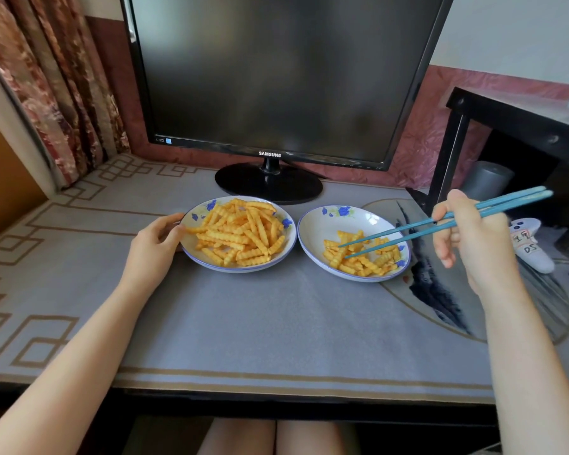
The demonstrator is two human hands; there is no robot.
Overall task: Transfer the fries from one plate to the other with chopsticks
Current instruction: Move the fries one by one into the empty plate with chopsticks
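You sit at a desk (230, 394) that is covered by a grey mat (243, 323) with a brown line pattern along its left and near edges and a dark ink painting toward the right edge. At the far edge stands a black monitor (276, 77) with a dark screen, and behind it is a wall (424, 142) with reddish paper. A flowered curtain (46, 77) hangs at the far left corner. A black side table (506, 116) stands at the right, with a grey cylinder (488, 180) under it and a white device (528, 246) with a handwritten label just beside your right hand. Two plates with blue flowers lie near the middle, just in front of the monitor foot and almost touching each other. The left plate (240, 269) carries the big heap of fries (240, 234); the right plate (319, 224) carries a smaller heap (362, 257) on its near side. Your left hand (155, 244) grips the left rim of the left plate, with fingers curled on it. Your right hand (467, 234) grasps the blue chopsticks (408, 227); their tips stand a little apart over the fries of the right plate, and I cannot tell if they pinch one.
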